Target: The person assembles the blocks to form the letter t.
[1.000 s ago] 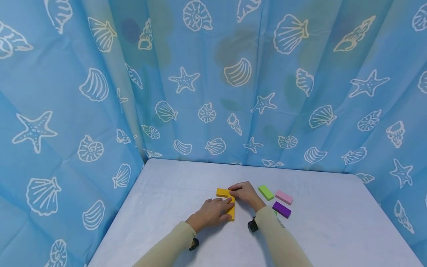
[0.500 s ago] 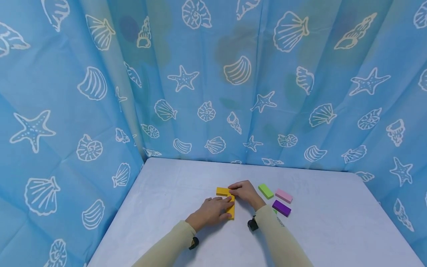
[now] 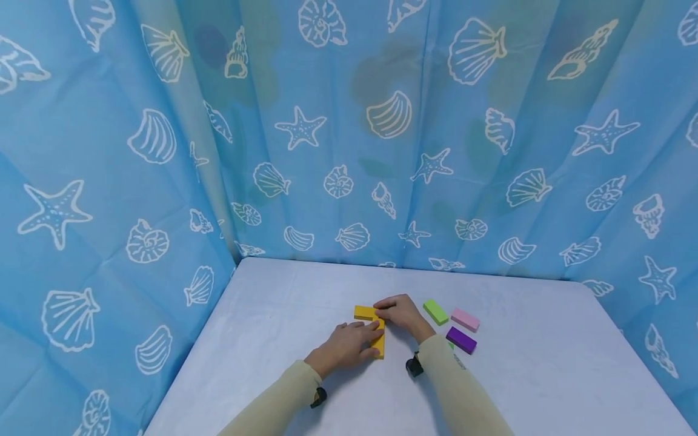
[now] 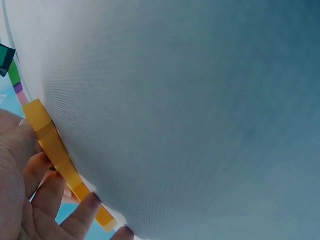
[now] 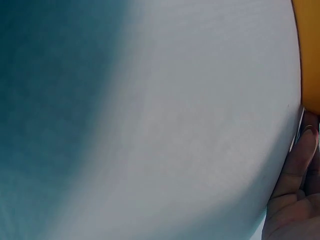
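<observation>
two yellow blocks [image 3: 364,312] meeting in l-shape; left hand [image 3: 345,346] resting on them, fingers spread; right hand [image 3: 400,313] at their corner, grip unclear; purple block [image 3: 461,340] to their right.

The left grip [image 3: 345,347] partly hides one yellow block [image 3: 381,343].

A blue curtain [image 3: 349,142], printed with white scallops [image 3: 475,51], starfish [image 3: 607,132] and spiral shells [image 3: 322,24], hangs in vertical folds behind the far edge of a white-covered table [image 3: 556,357], with faint greenish and brownish blotches [image 3: 378,75] in its upper part. Matching fabric [image 3: 103,200] flanks the table's left edge, meeting the back stretch near the far left corner, while soft light gives the tabletop a pale lilac tint
</observation>
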{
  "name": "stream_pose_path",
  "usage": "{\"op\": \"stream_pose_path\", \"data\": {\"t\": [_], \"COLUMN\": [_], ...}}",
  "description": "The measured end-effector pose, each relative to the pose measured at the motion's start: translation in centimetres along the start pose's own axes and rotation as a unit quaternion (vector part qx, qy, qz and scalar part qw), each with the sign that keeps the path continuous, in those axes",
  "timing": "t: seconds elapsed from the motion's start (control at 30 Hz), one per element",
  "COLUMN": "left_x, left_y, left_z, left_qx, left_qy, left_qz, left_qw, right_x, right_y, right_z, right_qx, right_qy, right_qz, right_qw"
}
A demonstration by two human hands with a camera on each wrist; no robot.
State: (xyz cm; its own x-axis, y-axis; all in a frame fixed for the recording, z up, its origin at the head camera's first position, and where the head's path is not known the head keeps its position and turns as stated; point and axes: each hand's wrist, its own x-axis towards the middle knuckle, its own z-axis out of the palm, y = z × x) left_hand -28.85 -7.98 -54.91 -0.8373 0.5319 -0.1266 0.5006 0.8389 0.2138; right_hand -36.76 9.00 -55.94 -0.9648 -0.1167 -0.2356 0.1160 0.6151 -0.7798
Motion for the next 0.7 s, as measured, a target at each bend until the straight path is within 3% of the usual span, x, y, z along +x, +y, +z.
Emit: {"op": "stream_pose_path", "data": {"t": [0.7], "left_x": [-0.14], "left_y": [0.00], "left_z": [0.12], "left_qx": [0.001], "left_qy": [0.009], "left_qz": [0.006], "left_qw": [0.9999], "right_x": [-0.06], "right_y": [0.30], "right_z": [-0.21], "right_qx": [0.014], "right_qy": [-0.008], "right_qz": [-0.006], "right_qw": [0.9998]}}
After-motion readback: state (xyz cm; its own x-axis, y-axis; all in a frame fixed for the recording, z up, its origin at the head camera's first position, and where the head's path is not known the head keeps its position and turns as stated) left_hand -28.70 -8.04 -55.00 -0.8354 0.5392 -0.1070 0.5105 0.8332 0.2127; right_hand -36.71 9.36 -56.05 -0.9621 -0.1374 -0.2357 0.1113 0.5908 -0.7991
